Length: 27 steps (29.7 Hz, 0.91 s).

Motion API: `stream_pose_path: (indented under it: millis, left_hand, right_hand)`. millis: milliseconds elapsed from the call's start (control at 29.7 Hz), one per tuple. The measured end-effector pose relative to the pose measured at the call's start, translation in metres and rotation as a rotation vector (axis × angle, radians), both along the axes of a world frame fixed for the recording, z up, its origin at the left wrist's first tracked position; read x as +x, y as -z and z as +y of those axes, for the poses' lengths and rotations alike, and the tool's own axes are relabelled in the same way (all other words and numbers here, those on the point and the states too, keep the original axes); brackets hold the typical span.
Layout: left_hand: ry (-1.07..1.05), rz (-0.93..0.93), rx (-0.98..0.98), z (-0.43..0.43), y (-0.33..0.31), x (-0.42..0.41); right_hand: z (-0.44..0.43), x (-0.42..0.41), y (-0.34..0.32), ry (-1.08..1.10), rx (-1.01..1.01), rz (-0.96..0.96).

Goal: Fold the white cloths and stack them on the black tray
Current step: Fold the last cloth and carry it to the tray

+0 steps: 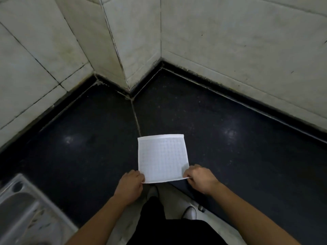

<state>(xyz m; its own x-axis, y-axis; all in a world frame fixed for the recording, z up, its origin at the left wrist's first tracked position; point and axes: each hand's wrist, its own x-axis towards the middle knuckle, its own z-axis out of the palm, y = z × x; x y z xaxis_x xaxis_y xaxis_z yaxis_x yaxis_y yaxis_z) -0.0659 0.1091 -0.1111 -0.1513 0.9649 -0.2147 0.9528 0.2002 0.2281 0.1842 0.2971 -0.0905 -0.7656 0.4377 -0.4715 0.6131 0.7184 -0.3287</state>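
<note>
A white cloth (162,158) with a fine grid texture lies spread flat on the dark counter (85,138), near its front edge. My left hand (131,187) pinches the cloth's near left corner. My right hand (200,178) pinches the near right corner. The near edge of the cloth is lifted slightly off the counter. No black tray is in view.
The dark speckled counter runs into a corner of pale tiled walls (139,50). A steel sink (23,211) sits at the bottom left. Below the counter edge I see my dark trousers (159,227) and pale shoes on the floor.
</note>
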Motion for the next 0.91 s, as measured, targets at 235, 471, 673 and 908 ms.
stream_pose_path:
  millis: [235, 471, 673, 908]
  left_hand:
    - [-0.183, -0.204, 0.030, 0.007, -0.010, -0.008]
    - [-0.768, -0.681, 0.118, 0.057, -0.025, -0.032]
    - [-1.006, -0.801, 0.208, 0.099, -0.010, -0.055]
    - [-1.026, -0.700, 0.202, 0.130, 0.001, -0.069]
  right_hand:
    - [0.013, 0.005, 0.003, 0.152, -0.090, 0.070]
    - [0.050, -0.031, -0.009, 0.746, -0.318, 0.338]
    - [0.081, -0.063, 0.009, 0.964, -0.373, 0.426]
    - [0.098, -0.081, 0.029, 0.960, -0.297, 0.369]
